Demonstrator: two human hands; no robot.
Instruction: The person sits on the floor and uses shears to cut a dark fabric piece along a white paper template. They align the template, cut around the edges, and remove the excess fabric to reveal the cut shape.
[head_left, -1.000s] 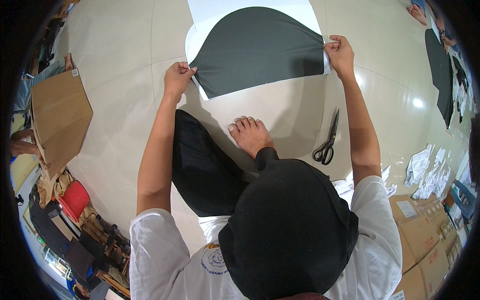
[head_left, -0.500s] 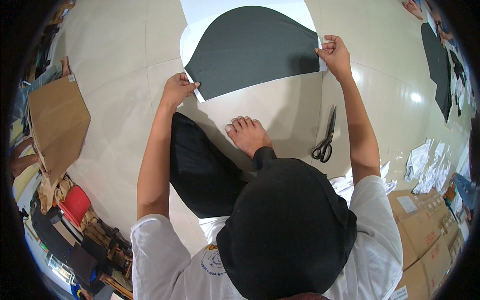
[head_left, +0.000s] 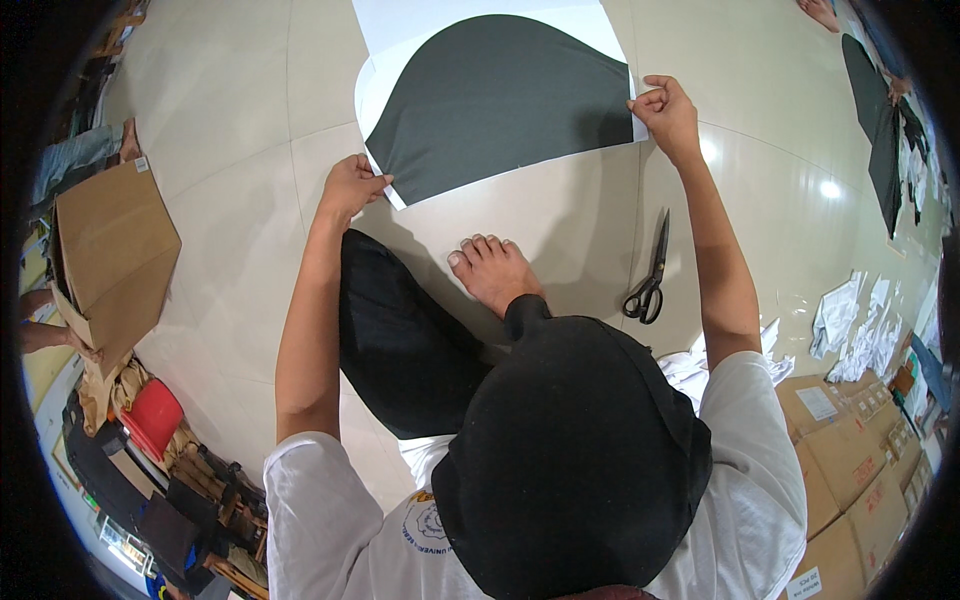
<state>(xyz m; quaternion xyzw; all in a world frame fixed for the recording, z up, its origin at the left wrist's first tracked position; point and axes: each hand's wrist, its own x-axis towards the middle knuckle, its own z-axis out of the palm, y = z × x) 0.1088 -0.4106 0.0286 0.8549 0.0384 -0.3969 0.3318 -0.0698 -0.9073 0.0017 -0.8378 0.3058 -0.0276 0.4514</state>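
A dark grey cloth piece [head_left: 510, 110] with a curved top lies over a larger white sheet [head_left: 395, 25] on the floor in front of me. My left hand [head_left: 354, 188] pinches the cloth's lower left corner between thumb and fingers. At the far right edge, my right hand [head_left: 668, 118] grips the cloth between thumb and index finger, its other fingers curled loosely. White margins of the sheet show beside both hands. Black-handled scissors [head_left: 652, 275] lie on the floor below my right hand, touched by neither hand.
My bare foot [head_left: 497, 275] rests just below the cloth. A brown cardboard box [head_left: 115, 245] stands at left, with another person's hand near it. White scraps [head_left: 850, 335], dark cloth [head_left: 870, 130] and cardboard cartons [head_left: 850, 460] lie at right.
Both hands keep their hold, and the cloth and sheet appear shifted very slightly left. At the left, the cardboard box has tilted a little and the other person's hand has moved along its lower edge.
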